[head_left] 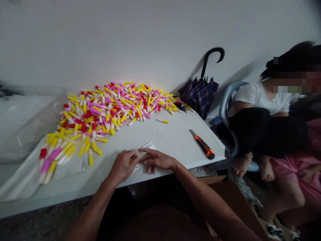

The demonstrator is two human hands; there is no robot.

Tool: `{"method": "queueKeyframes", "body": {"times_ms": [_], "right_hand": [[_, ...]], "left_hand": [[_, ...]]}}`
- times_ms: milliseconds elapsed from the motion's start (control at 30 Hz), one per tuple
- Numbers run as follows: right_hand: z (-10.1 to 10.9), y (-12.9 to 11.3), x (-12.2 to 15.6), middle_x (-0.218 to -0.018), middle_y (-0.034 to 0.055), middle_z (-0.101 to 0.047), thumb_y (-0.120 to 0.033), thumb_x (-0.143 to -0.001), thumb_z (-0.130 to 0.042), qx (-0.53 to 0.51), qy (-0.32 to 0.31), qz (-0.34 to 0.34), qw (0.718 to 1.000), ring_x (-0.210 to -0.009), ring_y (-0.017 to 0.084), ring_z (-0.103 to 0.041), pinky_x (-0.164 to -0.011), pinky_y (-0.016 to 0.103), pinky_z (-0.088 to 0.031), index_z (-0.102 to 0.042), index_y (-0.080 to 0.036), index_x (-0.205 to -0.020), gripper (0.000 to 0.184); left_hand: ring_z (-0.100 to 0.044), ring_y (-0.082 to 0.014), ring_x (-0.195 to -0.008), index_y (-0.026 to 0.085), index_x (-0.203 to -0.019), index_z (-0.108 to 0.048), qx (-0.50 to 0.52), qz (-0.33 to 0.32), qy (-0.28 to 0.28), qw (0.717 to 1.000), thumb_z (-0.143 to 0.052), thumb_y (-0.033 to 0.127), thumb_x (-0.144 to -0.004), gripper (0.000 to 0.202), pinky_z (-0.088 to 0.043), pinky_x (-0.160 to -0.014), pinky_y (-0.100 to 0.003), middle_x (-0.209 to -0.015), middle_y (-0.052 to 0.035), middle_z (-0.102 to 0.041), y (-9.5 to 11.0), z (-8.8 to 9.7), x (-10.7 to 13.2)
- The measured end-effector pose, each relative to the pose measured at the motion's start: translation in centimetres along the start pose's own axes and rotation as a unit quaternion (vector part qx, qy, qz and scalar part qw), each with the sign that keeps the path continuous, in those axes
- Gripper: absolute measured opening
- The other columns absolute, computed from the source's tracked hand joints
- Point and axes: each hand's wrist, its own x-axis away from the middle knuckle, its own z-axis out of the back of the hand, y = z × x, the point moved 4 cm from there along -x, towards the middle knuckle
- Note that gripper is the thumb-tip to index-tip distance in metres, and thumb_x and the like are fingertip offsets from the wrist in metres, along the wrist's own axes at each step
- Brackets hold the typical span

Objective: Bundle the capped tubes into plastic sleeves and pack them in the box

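Observation:
My left hand (124,164) is at the table's front edge with its fingers curled together; whatever may be between them is too small to make out. Facing it from the right, my right hand (158,159) has its fingers stretched out and a little apart, the tips close to the left fingers. Under both hands lies a white printed card or packet (149,145), partly hidden by them. Behind spreads a large heap of small tubes (115,107) with white bodies and yellow, pink or red caps. One yellow-and-white tube (163,121) lies apart from the heap.
An orange and black utility knife (203,144) rests on the white table (175,140) at right, blade showing. Clear plastic bags (27,134) cover the left side. A folded plaid umbrella (203,93) leans on the wall. Two people sit at right, one on a grey chair (227,100).

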Motion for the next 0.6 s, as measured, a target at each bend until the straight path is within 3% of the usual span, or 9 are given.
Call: {"method": "queueKeyframes", "body": {"times_ms": [100, 200, 233, 300, 333, 367, 433, 500, 600], "right_hand": [[-0.1, 0.1, 0.0, -0.142, 0.0150, -0.064, -0.027, -0.096, -0.071, 0.001, -0.006, -0.007, 1.000, -0.071, 0.012, -0.073, -0.055, 0.021, -0.058, -0.036, -0.030, -0.161, 0.074], [0.9, -0.2, 0.5, -0.134, 0.0126, -0.068, -0.033, -0.093, -0.075, 0.022, -0.002, -0.003, 1.000, -0.070, 0.013, -0.074, -0.054, 0.021, -0.058, -0.041, -0.030, -0.159, 0.075], [1.9, -0.5, 0.7, -0.127, 0.0114, -0.071, -0.036, -0.093, -0.075, 0.042, 0.023, 0.007, 0.999, -0.068, 0.013, -0.072, -0.053, 0.021, -0.057, -0.045, -0.028, -0.157, 0.071], [5.3, -1.9, 1.2, -0.109, 0.0094, -0.074, -0.042, -0.095, -0.070, 0.114, 0.141, 0.044, 0.982, -0.063, 0.012, -0.068, -0.052, 0.021, -0.055, -0.055, -0.021, -0.148, 0.059], [7.6, -2.8, 1.5, -0.102, 0.0087, -0.074, -0.044, -0.098, -0.065, 0.172, 0.230, 0.060, 0.956, -0.062, 0.012, -0.067, -0.053, 0.022, -0.055, -0.059, -0.018, -0.143, 0.053], [9.9, -4.0, 2.0, -0.099, 0.0090, -0.073, -0.045, -0.101, -0.059, 0.239, 0.329, 0.070, 0.911, -0.064, 0.014, -0.067, -0.055, 0.024, -0.055, -0.060, -0.015, -0.141, 0.050], [14.2, -6.0, 2.6, -0.109, 0.0109, -0.072, -0.039, -0.106, -0.047, 0.417, 0.464, 0.015, 0.781, -0.081, 0.018, -0.072, -0.070, 0.029, -0.060, -0.058, -0.016, -0.145, 0.046], [17.3, -7.4, 2.4, -0.124, 0.0176, -0.068, -0.032, -0.103, -0.051, 0.481, 0.501, -0.022, 0.719, -0.102, 0.025, -0.070, -0.087, 0.039, -0.059, -0.057, -0.013, -0.146, 0.047], [19.4, -8.3, 0.8, -0.141, 0.0228, -0.058, -0.030, -0.098, -0.062, 0.537, 0.479, -0.048, 0.693, -0.123, 0.033, -0.062, -0.100, 0.044, -0.053, -0.055, -0.014, -0.149, 0.054]], "left_hand": [[-0.064, -0.0251, -0.089, 0.028, -0.088, -0.076, -0.034, -0.011, 0.039, 0.999, -0.060, 0.024, -0.094, 0.018, -0.045, -0.082, -0.040, -0.089, -0.0021, -0.077, 0.2, -0.8, 0.3], [-0.062, -0.0253, -0.086, 0.027, -0.085, -0.074, -0.053, -0.021, 0.123, 0.991, -0.058, 0.027, -0.098, 0.021, -0.045, -0.084, -0.042, -0.086, -0.0035, -0.075, 0.4, -1.8, 1.0], [-0.063, -0.0250, -0.086, 0.026, -0.087, -0.073, -0.045, -0.021, 0.156, 0.986, -0.057, 0.028, -0.099, 0.020, -0.045, -0.086, -0.043, -0.087, -0.0040, -0.075, 0.5, -2.1, 1.4], [-0.063, -0.0245, -0.089, 0.024, -0.091, -0.071, -0.020, -0.022, 0.207, 0.978, -0.055, 0.029, -0.102, 0.020, -0.046, -0.089, -0.043, -0.090, -0.0045, -0.075, 0.6, -2.5, 2.0], [-0.064, -0.0242, -0.091, 0.024, -0.093, -0.070, -0.008, -0.024, 0.222, 0.975, -0.054, 0.028, -0.103, 0.019, -0.046, -0.090, -0.043, -0.091, -0.0045, -0.075, 0.6, -2.6, 2.2], [-0.064, -0.0239, -0.092, 0.023, -0.094, -0.069, 0.000, -0.027, 0.232, 0.972, -0.054, 0.028, -0.103, 0.018, -0.046, -0.091, -0.043, -0.092, -0.0043, -0.075, 0.6, -2.7, 2.4], [-0.064, -0.0236, -0.092, 0.023, -0.094, -0.069, 0.006, -0.033, 0.240, 0.970, -0.054, 0.027, -0.104, 0.018, -0.046, -0.091, -0.043, -0.093, -0.0040, -0.075, 0.6, -2.7, 2.5], [-0.063, -0.0235, -0.092, 0.023, -0.094, -0.069, 0.000, -0.037, 0.238, 0.971, -0.055, 0.027, -0.104, 0.017, -0.045, -0.091, -0.043, -0.093, -0.0038, -0.075, 0.7, -2.6, 2.5], [-0.063, -0.0236, -0.092, 0.023, -0.093, -0.069, -0.013, -0.038, 0.232, 0.972, -0.055, 0.027, -0.104, 0.017, -0.045, -0.091, -0.043, -0.093, -0.0036, -0.075, 0.8, -2.6, 2.5]]}}
